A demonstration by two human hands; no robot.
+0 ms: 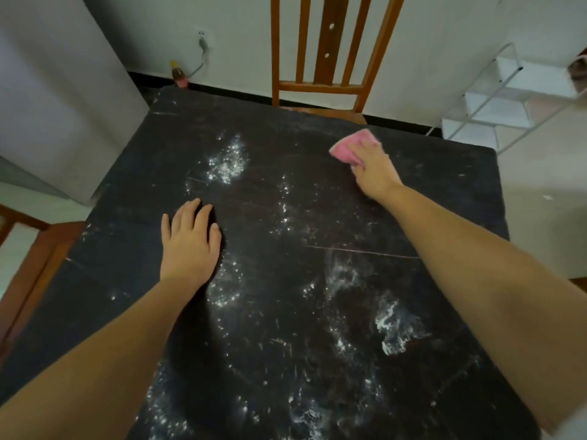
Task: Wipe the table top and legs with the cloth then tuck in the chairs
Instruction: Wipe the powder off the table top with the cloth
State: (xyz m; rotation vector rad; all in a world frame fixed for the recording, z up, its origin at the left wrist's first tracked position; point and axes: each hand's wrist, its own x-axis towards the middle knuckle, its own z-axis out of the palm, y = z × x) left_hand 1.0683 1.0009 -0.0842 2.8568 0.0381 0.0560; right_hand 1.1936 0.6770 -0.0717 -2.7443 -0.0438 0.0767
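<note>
A dark square table top [317, 223] fills the view, speckled with white powder in patches at the middle, far left and near right. My right hand [373, 173] presses a pink cloth [352, 144] flat on the far right part of the top. My left hand [190, 239] lies flat on the table left of centre, fingers slightly spread, holding nothing. A wooden chair [327, 52] with a slatted back stands at the table's far side, its seat partly under the edge. Part of a second wooden chair [28, 249] shows at the left edge.
A grey appliance [57, 100] stands at the far left against the wall. A white wire rack [508, 100] stands at the far right. A small bottle [179, 74] sits on the floor by the wall beneath a wall socket with a plugged cable.
</note>
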